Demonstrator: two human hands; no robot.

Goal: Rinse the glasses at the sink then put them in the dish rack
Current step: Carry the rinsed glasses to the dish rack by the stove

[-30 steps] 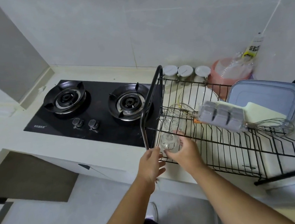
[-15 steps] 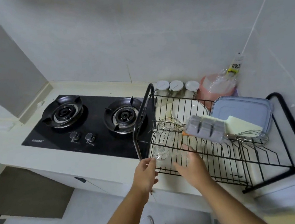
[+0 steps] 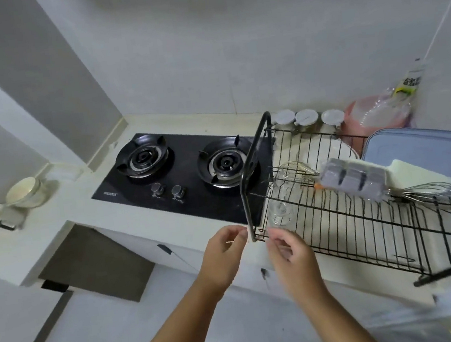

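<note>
Before you, the dish rack [image 3: 339, 230] is black wire, a pattern of thin parallel bars. The two glasses [image 3: 280, 213] in it are clear and colourless. To your left you have a glossy black hob [image 3: 190, 172] with silver knobs [image 3: 158, 189], set in a cream countertop [image 3: 139, 218]. On the rack you see a grey ice tray [image 3: 353, 180], a pale yellow board [image 3: 418, 175] and a blue-grey lid [image 3: 428, 146]. Behind it you have a pink tub [image 3: 360, 123], white-capped jars [image 3: 307, 116] and a bottle label [image 3: 411, 82] in yellow with dark characters.

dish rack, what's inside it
The black wire dish rack holds two clear glasses, two metal whisks, a blue-grey lidded box and a grey moulded tray on a cream board; the tray hides part of that board.
</note>
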